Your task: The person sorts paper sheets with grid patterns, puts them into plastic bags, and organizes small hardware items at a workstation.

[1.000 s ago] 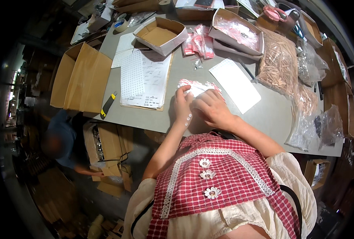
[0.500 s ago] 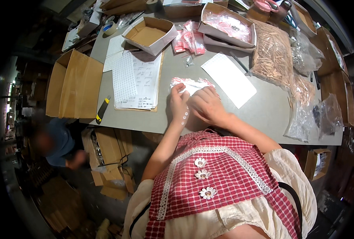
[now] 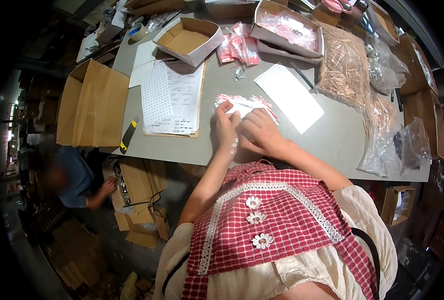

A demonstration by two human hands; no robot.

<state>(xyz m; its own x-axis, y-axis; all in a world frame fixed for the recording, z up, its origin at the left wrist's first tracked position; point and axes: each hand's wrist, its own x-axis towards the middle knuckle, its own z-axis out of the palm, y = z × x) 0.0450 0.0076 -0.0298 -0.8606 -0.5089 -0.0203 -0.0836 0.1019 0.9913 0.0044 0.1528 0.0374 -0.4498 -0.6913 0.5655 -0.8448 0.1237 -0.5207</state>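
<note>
A bunch of small clear plastic bags (image 3: 247, 104) with red-and-white edges lies on the grey table in front of me. My left hand (image 3: 228, 127) is at its left side, fingers bent and closed on the near edge. On the right, my right hand (image 3: 263, 131) is curled with its knuckles up, pressing on the same bags; its fingertips are mostly hidden. Just beyond sits a small clear bag of metal parts (image 3: 238, 74). To the right of the bags lies a white sheet of labels (image 3: 289, 97).
Papers (image 3: 184, 90) lie left, with a yellow-black utility knife (image 3: 129, 136) beside them. An open carton (image 3: 93, 105) stands further left. Behind are an empty box (image 3: 188, 37) and a box of bags (image 3: 289, 30). Wooden dowels fill a bag (image 3: 343, 67). A person (image 3: 77, 175) is lower left.
Both hands stay at the bags, with only slight finger movement. The bags' edges are spread a little further to the right. The person at lower left has extended an arm toward the floor carton.
</note>
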